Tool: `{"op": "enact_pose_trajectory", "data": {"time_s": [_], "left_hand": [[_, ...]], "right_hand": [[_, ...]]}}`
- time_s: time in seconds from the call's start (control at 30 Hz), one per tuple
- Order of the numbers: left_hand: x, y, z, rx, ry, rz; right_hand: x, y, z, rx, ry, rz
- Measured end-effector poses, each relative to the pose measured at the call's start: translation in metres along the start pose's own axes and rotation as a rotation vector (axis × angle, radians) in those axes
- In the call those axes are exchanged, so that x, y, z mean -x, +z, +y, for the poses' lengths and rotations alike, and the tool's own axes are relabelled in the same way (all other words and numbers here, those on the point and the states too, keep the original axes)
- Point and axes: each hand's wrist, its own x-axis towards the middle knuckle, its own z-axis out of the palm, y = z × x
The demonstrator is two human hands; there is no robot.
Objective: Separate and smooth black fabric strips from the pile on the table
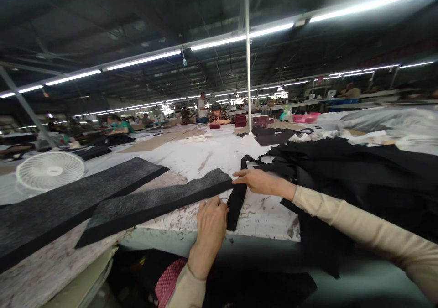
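While our right hand (258,181) has its fingertips at the right end of a grey-and-black strip (160,199), our left hand (212,219) is curled just below that end, at the near edge of the bench (267,216); we cannot tell whether either grips cloth. The strip slants along that edge. Under our right fingers, a narrow black band (236,207) runs toward us. Leftward lies a wider piece (89,187), a white fan (51,170) beyond it; rightward, black cloth (362,171) is heaped.
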Motion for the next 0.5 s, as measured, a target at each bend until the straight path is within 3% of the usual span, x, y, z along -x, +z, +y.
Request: {"op": "enact_pose_trajectory", "data": {"time_s": [0.13,0.3,0.5], "left_hand": [[0.007,0.000,-0.007,0.086,-0.038,0.001],[0.031,0.003,-0.019,0.284,-0.138,0.079],[0.043,0.001,-0.010,0.022,0.006,0.231]], "right_hand": [[0.002,0.017,-0.018,-0.246,-0.116,0.004],[0.006,0.022,-0.022,-0.238,-0.103,-0.038],[0.010,0.002,-0.025,-0.254,-0.141,-0.214]]}}
